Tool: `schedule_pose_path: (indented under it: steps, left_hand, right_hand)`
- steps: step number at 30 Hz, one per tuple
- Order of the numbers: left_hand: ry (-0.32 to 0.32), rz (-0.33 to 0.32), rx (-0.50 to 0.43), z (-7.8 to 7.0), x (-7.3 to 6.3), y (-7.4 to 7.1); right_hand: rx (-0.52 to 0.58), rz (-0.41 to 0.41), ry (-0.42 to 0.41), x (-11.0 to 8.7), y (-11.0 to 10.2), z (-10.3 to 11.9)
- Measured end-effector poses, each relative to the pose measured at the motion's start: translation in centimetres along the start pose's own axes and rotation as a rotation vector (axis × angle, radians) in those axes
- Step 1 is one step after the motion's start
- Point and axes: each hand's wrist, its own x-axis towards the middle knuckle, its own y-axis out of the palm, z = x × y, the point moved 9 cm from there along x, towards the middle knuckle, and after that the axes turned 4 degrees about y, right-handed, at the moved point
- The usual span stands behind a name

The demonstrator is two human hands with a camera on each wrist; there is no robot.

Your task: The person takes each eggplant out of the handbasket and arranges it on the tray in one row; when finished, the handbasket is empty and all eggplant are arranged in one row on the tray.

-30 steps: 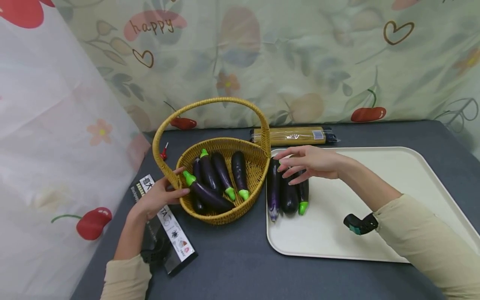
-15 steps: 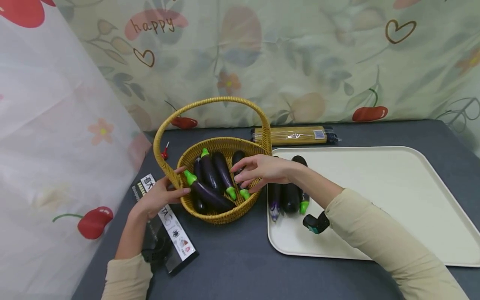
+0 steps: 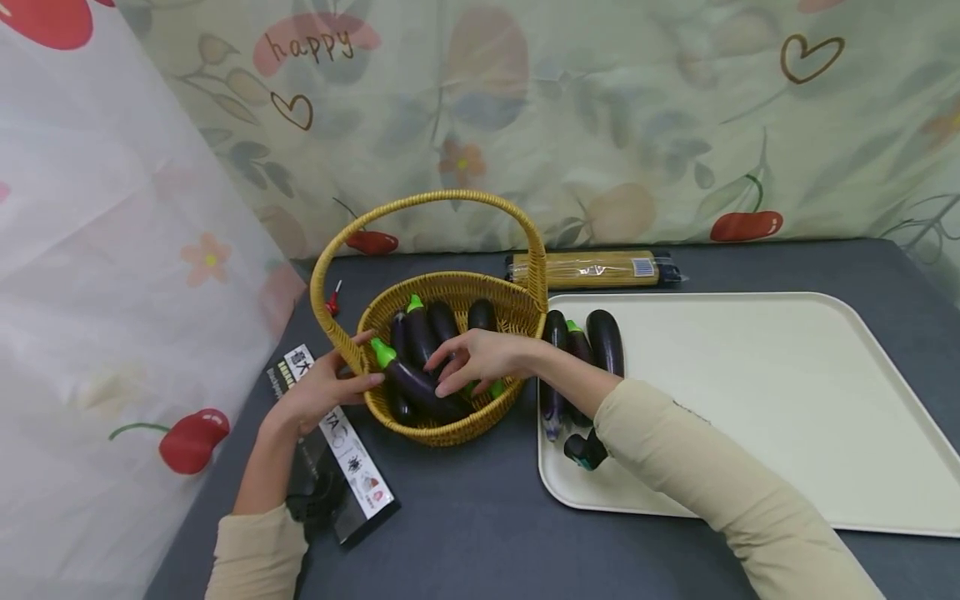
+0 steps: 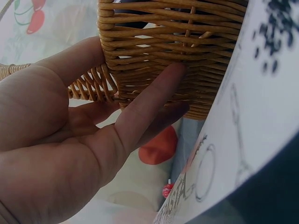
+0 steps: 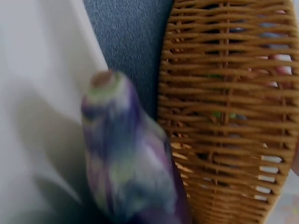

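My left hand (image 3: pixel 322 396) holds the left side of a wicker basket (image 3: pixel 450 435) at the foot of its handle. In the left wrist view the thumb is at the rim and the fingers lie along the outer weave. Several eggplants lie in the basket; the front one (image 3: pixel 411 385) has a green cap. My right hand (image 3: pixel 483 354) is over them, thumb and fingers apart, its thumb right at the front eggplant. Fingers and wrist hide parts of others. In the right wrist view a mottled, blurred eggplant end (image 5: pixel 128 158) shows beside the basket weave (image 5: pixel 224 107).
A white tray (image 3: pixel 750 400) stands right of the basket, with three eggplants along its left edge, partly under the right forearm. Behind it lies a spaghetti pack (image 3: pixel 600 269). A black-and-white box (image 3: pixel 352 467) lies under the left forearm. A small red object (image 3: pixel 333 300) is behind the handle.
My right hand has moved left from above the tray's eggplants, across the basket rim, to over the eggplants inside. My left hand has stayed on the basket.
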Motion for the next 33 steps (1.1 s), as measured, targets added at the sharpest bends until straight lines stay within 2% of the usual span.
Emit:
schedule_pose_path:
  steps: [8, 14, 16, 19, 24, 33]
  left_hand:
    - [0.002, 0.002, 0.001, -0.2, 0.1, 0.0]
    - [-0.003, 0.004, -0.002, -0.1, 0.0, 0.0]
    - [-0.006, 0.002, 0.0, -0.1, -0.1, 0.1]
    - [-0.018, -0.008, 0.006, 0.0, 0.0, 0.0]
    - [-0.025, -0.012, 0.009, 0.0, 0.0, 0.0]
    - [0.0, 0.006, 0.001, -0.2, 0.0, 0.2]
  right_hand:
    - [-0.183, -0.045, 0.003, 0.6, 0.8, 0.4]
    - [-0.425, -0.112, -0.046, 1.0, 1.3, 0.9]
    - [-0.463, -0.123, -0.059, 1.0, 1.4, 1.0]
    - [-0.392, -0.133, -0.06, 0.7, 1.2, 1.0]
    - [-0.163, -0.132, -0.078, -0.3, 0.3, 1.3]
    - [0.184, -0.024, -0.145, -2.9, -1.2, 2.3]
